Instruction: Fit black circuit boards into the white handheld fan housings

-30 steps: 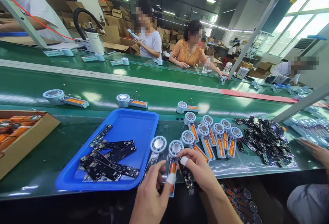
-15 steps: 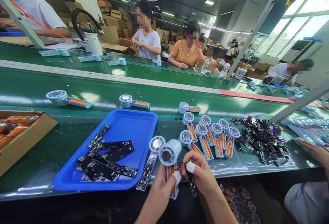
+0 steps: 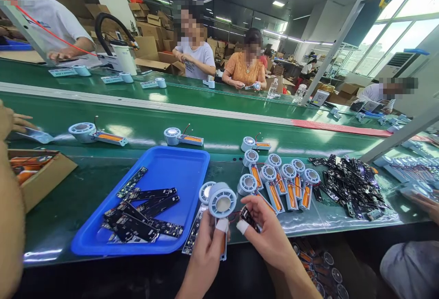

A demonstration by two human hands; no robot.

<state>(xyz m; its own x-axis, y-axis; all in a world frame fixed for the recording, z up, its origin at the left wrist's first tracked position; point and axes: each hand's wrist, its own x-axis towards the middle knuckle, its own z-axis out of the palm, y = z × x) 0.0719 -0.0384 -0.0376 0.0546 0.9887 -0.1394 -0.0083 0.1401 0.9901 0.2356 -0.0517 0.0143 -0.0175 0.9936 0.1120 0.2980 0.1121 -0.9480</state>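
Observation:
My left hand (image 3: 206, 248) grips a pale blue fan unit (image 3: 222, 201) by its handle, the round head raised and facing me. My right hand (image 3: 265, 228) pinches a small black circuit board (image 3: 247, 216) just right of the fan, joined to it by thin wires. Both thumbs wear white finger cots. Another fan unit (image 3: 205, 192) with a board lies on the green bench behind my left hand. A row of several fan units with orange batteries (image 3: 279, 181) lies beyond my right hand.
A blue tray (image 3: 178, 164) holding black circuit boards sits to the left. A heap of black boards (image 3: 353, 184) lies at right. Fan units (image 3: 92, 133) ride the green conveyor. A cardboard box (image 3: 41, 175) stands at left, with a co-worker's arm (image 3: 10, 226). People work across the belt.
I lifted the fan unit off the bench and turned its head upright. My right hand drew the circuit board up into my fingers. A co-worker's arm came into view at left.

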